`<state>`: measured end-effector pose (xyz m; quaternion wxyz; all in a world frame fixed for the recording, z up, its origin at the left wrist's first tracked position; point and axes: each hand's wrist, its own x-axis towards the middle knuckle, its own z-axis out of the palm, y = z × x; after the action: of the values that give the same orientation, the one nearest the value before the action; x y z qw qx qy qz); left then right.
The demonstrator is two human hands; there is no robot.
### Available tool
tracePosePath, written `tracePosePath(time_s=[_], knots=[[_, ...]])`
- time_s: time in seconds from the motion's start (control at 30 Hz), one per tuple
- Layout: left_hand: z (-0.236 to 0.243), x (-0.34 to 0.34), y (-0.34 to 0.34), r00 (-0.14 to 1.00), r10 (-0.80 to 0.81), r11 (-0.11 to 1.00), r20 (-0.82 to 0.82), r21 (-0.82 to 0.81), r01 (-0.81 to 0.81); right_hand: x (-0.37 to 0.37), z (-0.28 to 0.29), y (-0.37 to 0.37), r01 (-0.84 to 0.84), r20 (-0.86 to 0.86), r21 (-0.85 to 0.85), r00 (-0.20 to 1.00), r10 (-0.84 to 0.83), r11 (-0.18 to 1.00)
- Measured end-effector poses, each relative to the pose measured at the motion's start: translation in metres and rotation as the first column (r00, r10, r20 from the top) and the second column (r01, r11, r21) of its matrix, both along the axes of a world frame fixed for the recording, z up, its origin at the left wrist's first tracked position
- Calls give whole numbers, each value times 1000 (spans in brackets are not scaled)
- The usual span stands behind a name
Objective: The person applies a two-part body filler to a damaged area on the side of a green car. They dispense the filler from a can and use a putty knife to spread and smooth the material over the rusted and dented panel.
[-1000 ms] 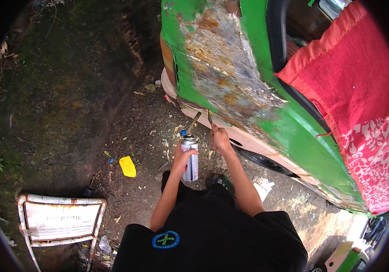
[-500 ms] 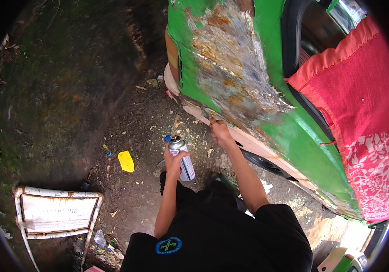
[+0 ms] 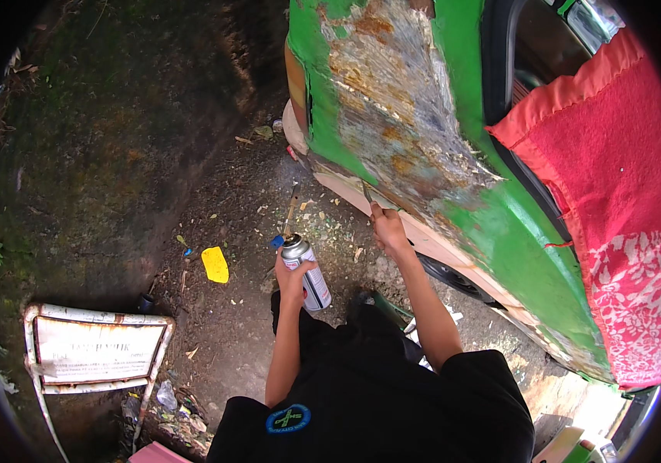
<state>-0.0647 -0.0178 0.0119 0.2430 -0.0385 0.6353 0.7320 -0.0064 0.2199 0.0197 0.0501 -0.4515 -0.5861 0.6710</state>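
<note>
My left hand (image 3: 292, 279) is wrapped round an upright gas canister (image 3: 316, 287). A blow torch head with a blue knob (image 3: 277, 241) and a thin nozzle (image 3: 292, 210) tops it, the nozzle directed away from me, near the car's lower edge. My right hand (image 3: 388, 228) grips a scraper (image 3: 367, 193); its narrow blade shows beyond my fingers, and its handle is hidden. The blade meets the lower edge of the green car body (image 3: 338, 158). Above it spreads a large stripped patch (image 3: 400, 116) of bare, rusty metal with ragged paint edges. I cannot make out a flame.
A red patterned cloth (image 3: 600, 177) hangs over the car's window opening. A wheel (image 3: 454, 274) sits under the body. Paint flakes and a yellow scrap (image 3: 214, 265) litter the dirt. To the left stands a rusty white-framed sign (image 3: 99, 351), with rubbish (image 3: 167, 395) beside it.
My right hand and the scraper have shifted slightly right, and the blade shows more clearly. The torch's nozzle has swung a little to the left. The whole view has moved slightly.
</note>
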Motion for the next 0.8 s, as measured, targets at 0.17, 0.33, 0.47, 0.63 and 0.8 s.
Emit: tracePosePath(time_s=[0.17,0.33,0.47,0.63,0.8], knots=[[-1,1,10,995,-98,995,10,26,98,-6,11,-2,31,5,-31,1000,-31,999],[-2,2,19,982,-163,985,95,-33,167,-12,30,-1,56,37,-64,998,-53,996],[-5,0,27,966,-221,974,131,-8,224,-24,27,5,-11,110,8,994,10,1000],[3,3,32,976,-179,983,121,-9,181,-49,1,-10,19,155,134,987,-40,991],[7,-2,23,983,-159,987,91,20,158,-30,-21,6,-149,128,104,983,136,983]])
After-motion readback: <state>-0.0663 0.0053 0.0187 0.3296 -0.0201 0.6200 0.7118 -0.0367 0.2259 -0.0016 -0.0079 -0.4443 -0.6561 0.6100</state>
